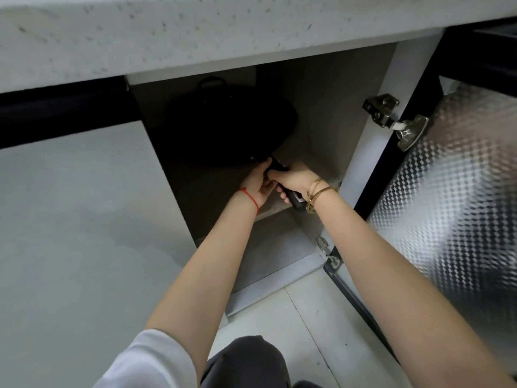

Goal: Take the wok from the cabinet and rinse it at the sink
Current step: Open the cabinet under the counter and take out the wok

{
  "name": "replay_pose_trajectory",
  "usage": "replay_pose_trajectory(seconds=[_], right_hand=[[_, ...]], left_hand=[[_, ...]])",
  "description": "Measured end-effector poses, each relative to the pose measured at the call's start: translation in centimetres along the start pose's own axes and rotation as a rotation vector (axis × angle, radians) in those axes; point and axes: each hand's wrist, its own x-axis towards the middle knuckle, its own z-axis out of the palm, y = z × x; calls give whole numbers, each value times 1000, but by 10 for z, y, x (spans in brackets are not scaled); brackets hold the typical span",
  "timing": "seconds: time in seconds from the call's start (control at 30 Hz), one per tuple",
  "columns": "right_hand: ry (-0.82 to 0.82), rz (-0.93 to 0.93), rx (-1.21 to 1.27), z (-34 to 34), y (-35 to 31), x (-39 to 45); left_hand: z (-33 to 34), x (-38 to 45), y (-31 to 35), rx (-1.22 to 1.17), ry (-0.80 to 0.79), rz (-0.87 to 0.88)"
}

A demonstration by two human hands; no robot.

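Both hands are inside the open cabinet (363, 152) under the counter (195, 37). Left hand (258, 183) and right hand (295, 179) are wrapped side by side around the handle (293, 198) of the black wok (229, 124). Wok sits on the upper shelf (279, 209), far left in the compartment. Cabinet door (447, 177) swung open right.
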Motion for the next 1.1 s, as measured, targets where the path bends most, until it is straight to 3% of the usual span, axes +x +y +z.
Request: replay_pose_trajectory(seconds=[0.63, 1.1], right_hand=[[148, -90, 27, 7, 28, -72], [259, 51, -44, -16, 10, -233]], left_hand=[[-10, -57, -28, 8, -123, 38], [14, -187, -39, 75, -174, -185]])
